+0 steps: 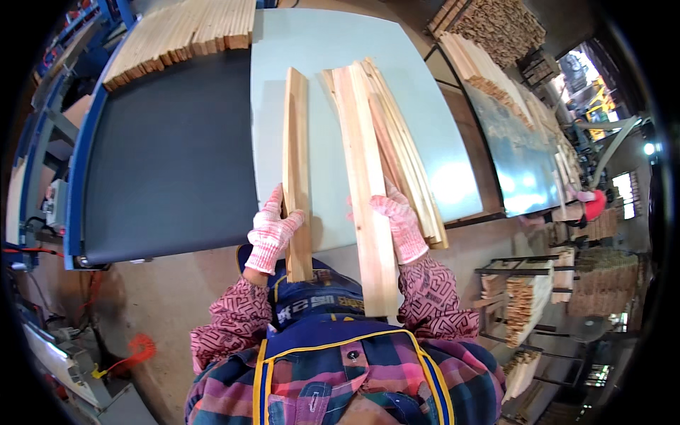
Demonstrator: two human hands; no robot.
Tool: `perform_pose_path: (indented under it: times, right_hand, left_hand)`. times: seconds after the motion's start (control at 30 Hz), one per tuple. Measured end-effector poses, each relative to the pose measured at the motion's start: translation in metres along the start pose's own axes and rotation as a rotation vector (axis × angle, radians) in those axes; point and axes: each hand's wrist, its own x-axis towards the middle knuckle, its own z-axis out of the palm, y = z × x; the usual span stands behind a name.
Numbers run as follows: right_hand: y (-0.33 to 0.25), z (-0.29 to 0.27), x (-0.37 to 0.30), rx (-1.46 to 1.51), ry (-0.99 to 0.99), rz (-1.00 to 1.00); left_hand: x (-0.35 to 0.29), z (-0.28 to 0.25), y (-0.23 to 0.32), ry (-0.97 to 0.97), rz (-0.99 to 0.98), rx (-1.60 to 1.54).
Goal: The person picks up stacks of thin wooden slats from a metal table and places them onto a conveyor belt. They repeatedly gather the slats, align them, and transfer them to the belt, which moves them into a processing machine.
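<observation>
Both my hands wear pink and white gloves. My left hand is closed around the lower part of a pale wooden slat, which stands partly on edge over the near edge of the pale table. Another slat, wider and flat side up, is gripped from its right side by my right hand; its near end hangs past the table toward my apron. Just right of it lies a bunch of several slats, partly hidden under the held slat and my right hand.
A black conveyor belt in a blue frame adjoins the table's left side, with a row of slats at its far end. At right stand another table, a person in red and a wood rack. An orange hose is lower left.
</observation>
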Motion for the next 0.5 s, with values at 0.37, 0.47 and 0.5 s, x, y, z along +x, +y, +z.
perform_pose_path:
  times: [0.37,0.47,0.5]
  right_hand:
    - [-0.122,-0.164,0.041,-1.156,0.457,-0.193]
    - [-0.104,-0.218,0.077,-1.037,0.332,-0.111]
    - [-0.097,-0.221,0.089,-0.870,0.292,-0.075]
  left_hand:
    - [0.003,0.066,0.055,0.111,0.172,0.510]
    - [0.022,0.106,0.064,0.067,0.107,0.746]
    - [0.028,0.118,0.068,0.071,0.088,0.751]
